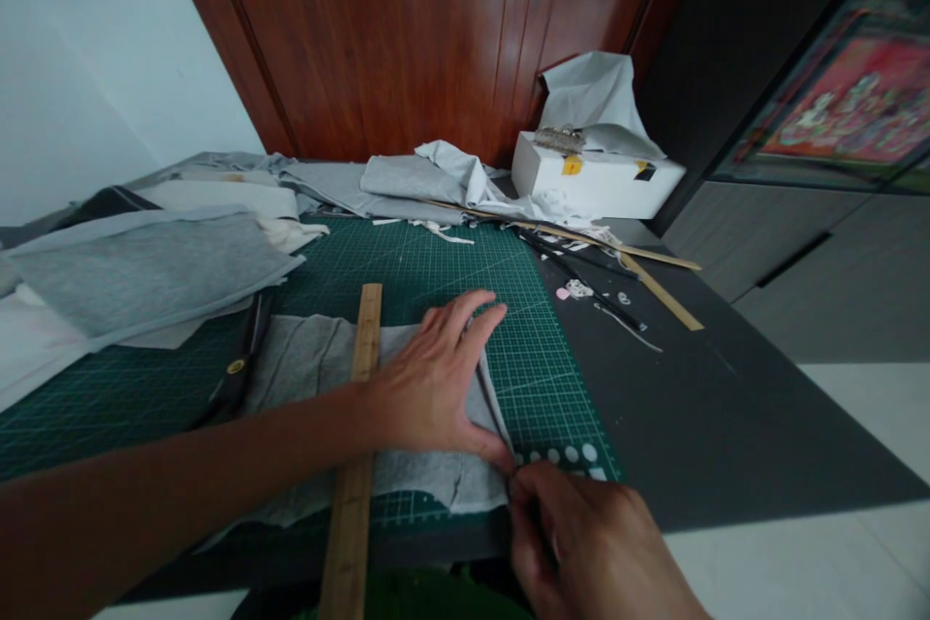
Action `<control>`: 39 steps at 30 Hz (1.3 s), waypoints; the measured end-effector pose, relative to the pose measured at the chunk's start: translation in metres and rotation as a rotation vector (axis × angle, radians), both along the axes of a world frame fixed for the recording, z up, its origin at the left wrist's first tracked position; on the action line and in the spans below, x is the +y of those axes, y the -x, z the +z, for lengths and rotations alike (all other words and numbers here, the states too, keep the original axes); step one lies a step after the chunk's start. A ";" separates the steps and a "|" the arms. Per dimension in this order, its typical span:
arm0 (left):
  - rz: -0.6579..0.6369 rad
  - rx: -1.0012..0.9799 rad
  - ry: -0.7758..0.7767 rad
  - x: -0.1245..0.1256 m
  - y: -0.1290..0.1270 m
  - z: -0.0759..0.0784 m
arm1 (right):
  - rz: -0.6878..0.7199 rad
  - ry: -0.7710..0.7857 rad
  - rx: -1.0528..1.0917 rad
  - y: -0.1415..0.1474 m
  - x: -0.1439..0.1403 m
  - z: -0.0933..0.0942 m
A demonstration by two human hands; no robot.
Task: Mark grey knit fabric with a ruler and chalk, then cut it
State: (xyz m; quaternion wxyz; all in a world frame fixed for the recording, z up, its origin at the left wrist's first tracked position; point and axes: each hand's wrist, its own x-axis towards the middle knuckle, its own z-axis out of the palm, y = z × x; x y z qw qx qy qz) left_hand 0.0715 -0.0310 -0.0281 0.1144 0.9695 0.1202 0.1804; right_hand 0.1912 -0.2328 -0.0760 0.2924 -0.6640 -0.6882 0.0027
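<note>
A piece of grey fabric (418, 473) lies on the green cutting mat (407, 257), with seam lines showing across it. My left hand (443, 373) rests over its right part, fingers spread and pointing away, thumb reaching to the right edge. At that edge, near the front corner, my right hand (581, 533) is closed with its fingertips pinched at the fabric; a small thing inside the pinch could not be seen. A wooden ruler (356, 494) lies lengthwise across the fabric, passing beside my left wrist. Black-handled scissors (239, 358) lie at the fabric's left side, partly behind my left forearm.
Folded grey cloth (160, 262) is piled at the left, and more cloth (414, 179) lies along the back. A white box (596, 179) stands at the back right. Wooden strips (661, 291), dark tools (581, 276) and scraps lie on the dark table (697, 426).
</note>
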 end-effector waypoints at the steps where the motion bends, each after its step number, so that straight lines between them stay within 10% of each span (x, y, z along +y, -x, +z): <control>1: 0.032 -0.055 -0.001 -0.001 0.002 0.000 | 0.019 0.018 -0.010 0.000 0.000 0.001; 24: -0.090 0.087 -0.089 0.008 0.004 -0.005 | -0.092 0.432 0.236 -0.059 0.028 0.054; 34: -0.095 0.046 -0.154 0.005 -0.004 -0.011 | -0.173 0.457 -0.062 -0.076 0.158 0.074; 39: -0.104 -0.046 -0.165 0.002 0.013 -0.007 | -0.255 0.387 -0.221 -0.058 0.174 0.058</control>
